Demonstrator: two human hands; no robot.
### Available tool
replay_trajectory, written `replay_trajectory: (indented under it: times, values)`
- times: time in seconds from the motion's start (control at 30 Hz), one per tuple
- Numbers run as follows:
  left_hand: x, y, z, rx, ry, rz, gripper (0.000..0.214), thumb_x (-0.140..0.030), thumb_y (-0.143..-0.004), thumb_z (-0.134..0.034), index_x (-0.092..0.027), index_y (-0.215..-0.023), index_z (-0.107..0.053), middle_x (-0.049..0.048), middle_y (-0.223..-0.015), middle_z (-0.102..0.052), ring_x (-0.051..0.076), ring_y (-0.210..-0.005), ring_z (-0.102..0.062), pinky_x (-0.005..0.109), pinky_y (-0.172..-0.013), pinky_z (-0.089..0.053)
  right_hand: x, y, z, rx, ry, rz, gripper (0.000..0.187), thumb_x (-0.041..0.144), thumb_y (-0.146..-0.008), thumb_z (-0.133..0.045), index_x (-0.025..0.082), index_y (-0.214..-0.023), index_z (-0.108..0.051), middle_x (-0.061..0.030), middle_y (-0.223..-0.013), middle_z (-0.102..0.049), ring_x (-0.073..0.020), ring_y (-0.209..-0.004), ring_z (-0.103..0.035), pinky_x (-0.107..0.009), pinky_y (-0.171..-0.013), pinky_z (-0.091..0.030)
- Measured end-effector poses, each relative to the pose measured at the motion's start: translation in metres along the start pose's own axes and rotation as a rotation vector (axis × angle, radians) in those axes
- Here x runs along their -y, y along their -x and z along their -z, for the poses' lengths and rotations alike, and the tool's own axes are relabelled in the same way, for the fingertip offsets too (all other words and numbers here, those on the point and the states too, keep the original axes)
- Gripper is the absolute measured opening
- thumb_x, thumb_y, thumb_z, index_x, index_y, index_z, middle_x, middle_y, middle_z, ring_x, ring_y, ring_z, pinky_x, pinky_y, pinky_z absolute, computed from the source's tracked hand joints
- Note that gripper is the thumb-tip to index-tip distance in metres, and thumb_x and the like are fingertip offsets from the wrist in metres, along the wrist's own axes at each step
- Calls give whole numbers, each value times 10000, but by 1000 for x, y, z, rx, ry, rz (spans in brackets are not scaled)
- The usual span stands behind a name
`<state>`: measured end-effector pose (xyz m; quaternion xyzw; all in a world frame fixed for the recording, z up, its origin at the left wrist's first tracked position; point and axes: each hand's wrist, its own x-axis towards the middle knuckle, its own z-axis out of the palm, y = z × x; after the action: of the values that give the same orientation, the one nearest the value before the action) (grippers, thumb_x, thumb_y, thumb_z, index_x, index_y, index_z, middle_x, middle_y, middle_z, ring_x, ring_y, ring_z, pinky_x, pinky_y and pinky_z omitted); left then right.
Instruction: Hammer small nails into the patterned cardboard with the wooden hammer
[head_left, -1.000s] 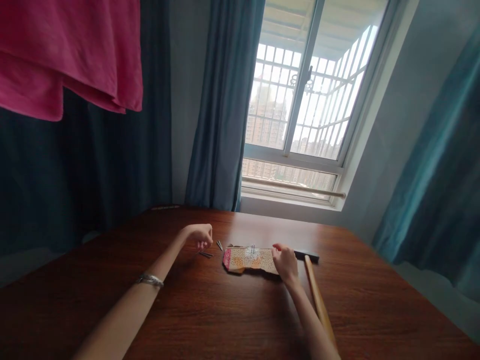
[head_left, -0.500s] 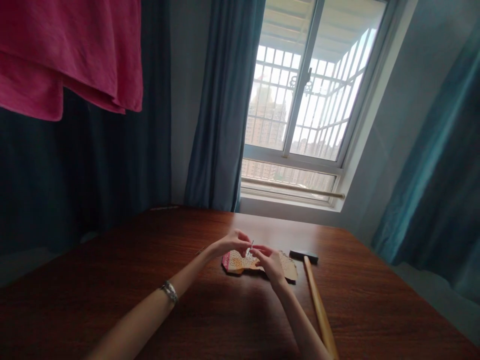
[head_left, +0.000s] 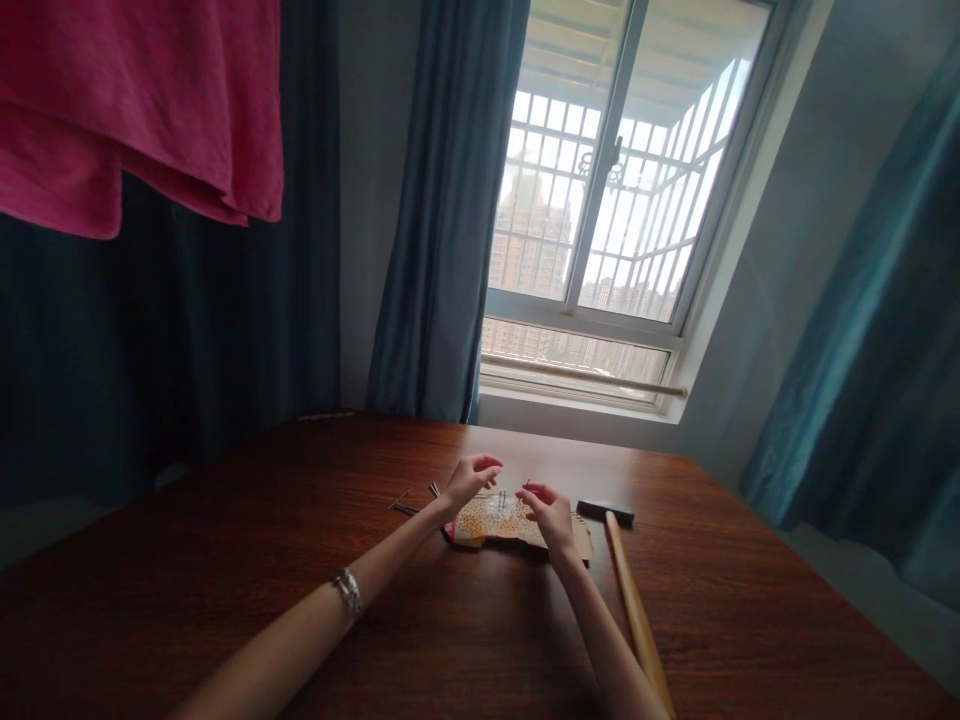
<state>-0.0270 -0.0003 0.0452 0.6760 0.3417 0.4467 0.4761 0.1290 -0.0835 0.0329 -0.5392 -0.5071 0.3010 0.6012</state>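
A flat, colourfully printed piece of board (head_left: 480, 528) with torn edges lies on the wooden table under both hands. Two thin nails (head_left: 502, 497) stand upright near its middle, side by side. My left hand (head_left: 469, 480) hovers over the board's left part, fingers stretched and apart, holding nothing I can see. Over the right part, my right hand (head_left: 550, 515) pinches a slim nail (head_left: 527, 485) between thumb and fingertips. To the right lies a hammer (head_left: 630, 590) with a black head and a long wooden handle, touched by neither hand.
Several loose nails (head_left: 400, 503) lie on the table (head_left: 420, 630) left of the board, partly behind my left hand. Blue curtains (head_left: 435, 250) and a barred window (head_left: 600, 200) stand behind the table. A pink cloth (head_left: 150, 110) hangs at upper left.
My hands have come apart from their meeting point over the board. My left hand has drawn left and opened; my right hand has shifted slightly right with a nail. Upright nails now show.
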Motion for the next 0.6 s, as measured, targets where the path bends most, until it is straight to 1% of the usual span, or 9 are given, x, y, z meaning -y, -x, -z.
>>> replay_trajectory:
  times: [0.07,0.13,0.2,0.27,0.4,0.6]
  values:
    - [10,-3,1,-39,46,2,291,-253,-647,-545,-105,-890,-606,44,-730,-610,132,-656,-567,242,-609,-447,-5,-7,0,-21,38,30,402,481,-658,-574,130,-833,-663,-102,-789,-697,-222,-746,-632,-274,-531,-495]
    - [19,-3,-1,-20,113,27,341,-178,-614,-516,-104,-940,-583,47,-767,-608,135,-699,-576,252,-652,-451,-10,-13,-2,-33,84,70,377,469,-679,-549,141,-817,-670,-96,-799,-698,-217,-761,-630,-290,-599,-499]
    - [26,-1,-6,11,160,54,407,-130,-578,-496,-104,-979,-559,49,-794,-605,138,-723,-578,252,-660,-448,-16,-16,-6,-35,133,107,340,444,-688,-541,151,-792,-679,-87,-795,-699,-208,-760,-628,-302,-674,-491]
    - [32,-1,-11,34,169,75,454,-106,-551,-488,-109,-1002,-542,46,-798,-598,139,-727,-572,240,-633,-439,-23,-16,-9,-24,177,138,306,416,-694,-534,164,-780,-685,-72,-780,-701,-198,-740,-628,-305,-714,-481]
    - [42,-2,-18,59,139,74,484,-82,-527,-483,-111,-1007,-530,32,-762,-582,124,-675,-543,216,-569,-403,-31,-11,-12,-14,255,184,269,375,-719,-499,196,-791,-686,-44,-792,-704,-184,-742,-630,-289,-729,-471]
    - [52,-3,-19,75,130,55,465,-84,-518,-487,-112,-979,-541,15,-725,-564,108,-624,-513,210,-544,-373,-30,-4,-14,-6,353,231,262,349,-755,-461,227,-808,-686,-26,-828,-704,-173,-780,-627,-257,-737,-459]
